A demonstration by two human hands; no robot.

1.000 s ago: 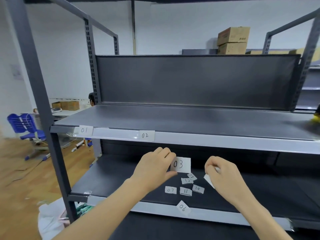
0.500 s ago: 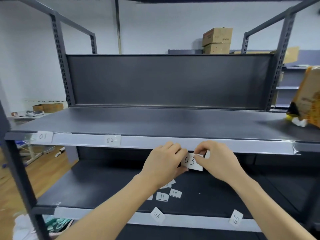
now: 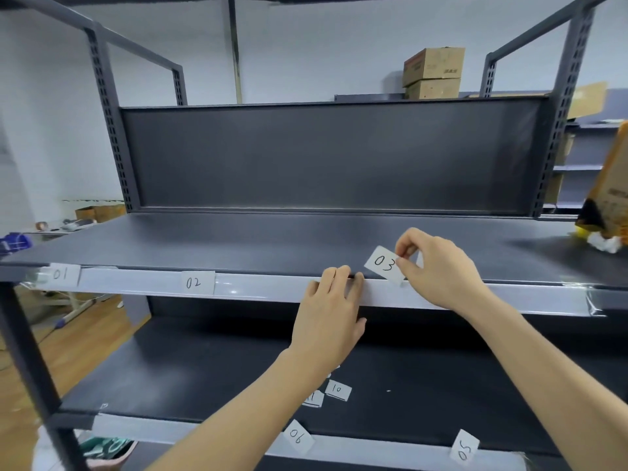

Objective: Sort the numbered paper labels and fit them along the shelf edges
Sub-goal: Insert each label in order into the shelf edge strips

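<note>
My right hand (image 3: 438, 266) pinches the white paper label 03 (image 3: 384, 265) by its right edge, tilted, just above the upper shelf's pale front strip (image 3: 265, 287). My left hand (image 3: 328, 311) rests on that strip with its fingertips hooked over the top lip, just left of the label, holding nothing. Labels 01 (image 3: 61, 274) and 02 (image 3: 194, 283) sit in the strip to the left. On the lower shelf lie loose labels 10 (image 3: 337, 389) and 11 (image 3: 314, 399), partly hidden by my left forearm. Labels 06 (image 3: 296, 436) and 05 (image 3: 464, 450) lean on the lower shelf edge.
Dark grey metal shelving with perforated uprights (image 3: 108, 130) frames the bay. An orange-yellow package (image 3: 608, 205) stands on the upper shelf at far right. Cardboard boxes (image 3: 433, 73) sit behind the back panel. A blue chair (image 3: 13, 241) and wooden floor lie to the left.
Both hands rose from below the upper shelf edge. The right hand took label 03 alone and lifted it above the strip; the left hand let go and settled on the strip.
</note>
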